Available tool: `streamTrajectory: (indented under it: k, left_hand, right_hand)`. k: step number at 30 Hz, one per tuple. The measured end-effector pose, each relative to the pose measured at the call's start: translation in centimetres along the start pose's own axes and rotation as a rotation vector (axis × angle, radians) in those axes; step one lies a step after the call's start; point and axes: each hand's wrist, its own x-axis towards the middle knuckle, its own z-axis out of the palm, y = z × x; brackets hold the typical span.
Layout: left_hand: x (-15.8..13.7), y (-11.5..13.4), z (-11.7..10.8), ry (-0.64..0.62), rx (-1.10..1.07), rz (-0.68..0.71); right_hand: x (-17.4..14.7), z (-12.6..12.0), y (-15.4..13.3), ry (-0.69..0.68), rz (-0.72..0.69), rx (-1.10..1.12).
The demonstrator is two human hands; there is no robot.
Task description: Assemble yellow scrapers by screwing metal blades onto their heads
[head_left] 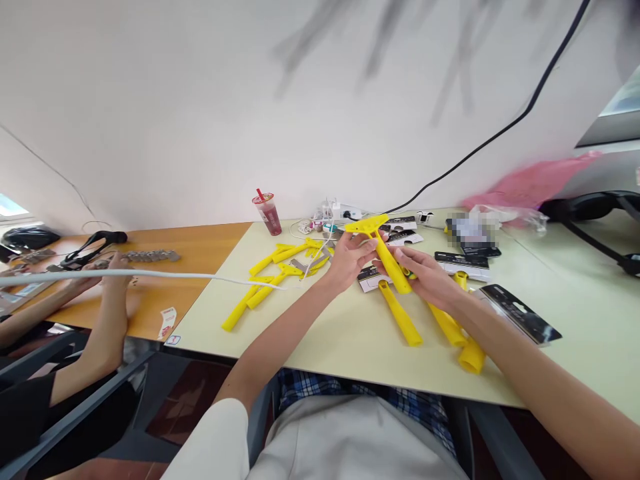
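A yellow T-shaped scraper is held up over the pale table, its wide head toward the wall and its handle slanting down to the right. My left hand is closed on it just below the head. With fingers bent around the lower handle, my right hand grips it from the right side. Below my hands lies a loose yellow handle tube, and more yellow tubes rest under my right forearm. To the left, several yellow scrapers form a loose pile, some showing grey blades.
A cup with a red drink stands by the wall, left of chargers and cables. Black-and-white packages lie on the right, near a pink bag. A co-worker's arms reach over the orange table. A white cable crosses the left.
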Motion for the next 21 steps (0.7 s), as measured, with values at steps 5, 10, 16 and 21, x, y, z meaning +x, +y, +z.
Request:
streamTrajectory:
  k: [5,10,16,21]
  left_hand:
    - [0.9,1.7,-2.9,-0.078,0.624,0.166]
    - [-0.8,5.4,-11.1,-0.079,1.26,0.116]
    - [-3.6,5.8,-17.6,-0.052,1.657,0.004]
    - [-4.3,4.1,-18.5,-0.165,1.707,-0.023]
  right_hand:
    - [-0.2,-0.2,0.4,0.056,0.013,-0.002]
    - [-0.1,-0.4,0.3,0.137,-0.005,-0.003]
    - [-0.2,-0.3,0.3,0.156,-0.012,-0.055]
    - [-0.2,-0.3,0.3,0.204,0.031,-0.087]
